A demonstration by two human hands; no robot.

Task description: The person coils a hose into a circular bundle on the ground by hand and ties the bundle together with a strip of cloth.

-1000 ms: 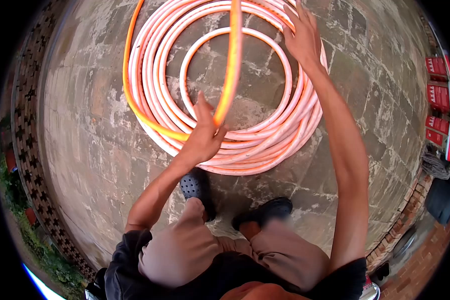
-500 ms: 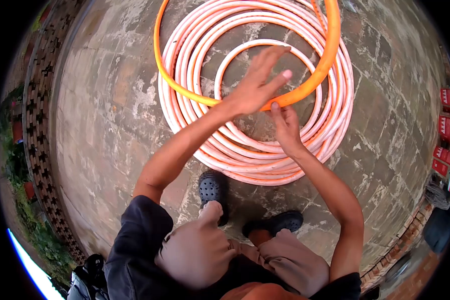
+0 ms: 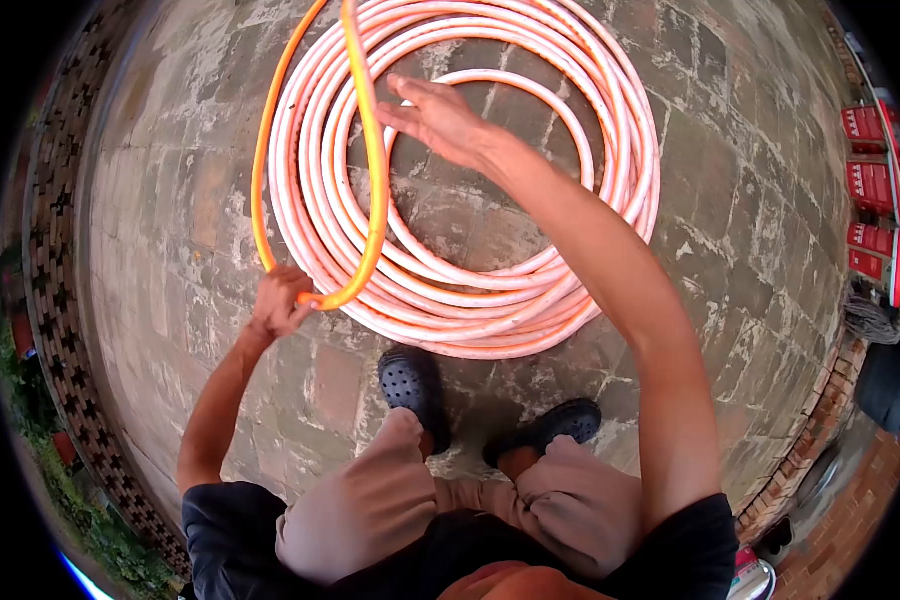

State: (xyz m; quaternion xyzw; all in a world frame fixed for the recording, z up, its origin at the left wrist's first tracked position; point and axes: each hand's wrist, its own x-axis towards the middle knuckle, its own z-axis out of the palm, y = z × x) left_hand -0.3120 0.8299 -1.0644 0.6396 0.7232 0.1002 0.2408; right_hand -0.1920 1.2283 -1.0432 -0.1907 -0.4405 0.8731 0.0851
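Note:
A thick orange hose lies in a wide coil point(image 3: 460, 335) on the paving, its strands looking pinkish white with orange lines. One raised orange length of the hose point(image 3: 375, 190) bends down over the coil's left side. My left hand point(image 3: 285, 302) is closed around the bottom of that bend, at the coil's lower left. Beside the raised length, my right hand point(image 3: 435, 122) is above the coil with fingers stretched out. Its fingertips are close to the hose; whether they touch it I cannot tell.
My feet in dark clogs point(image 3: 412, 385) stand just below the coil. Worn stone paving point(image 3: 190, 200) surrounds it. Red boxes point(image 3: 870, 185) and a grey bundle point(image 3: 870, 318) are at the right edge. A patterned brick border point(image 3: 60, 280) runs along the left.
My left hand has moved down and left and now grips the hose. The right hand has let go and moved up and left. The raised length has swung from right to left.

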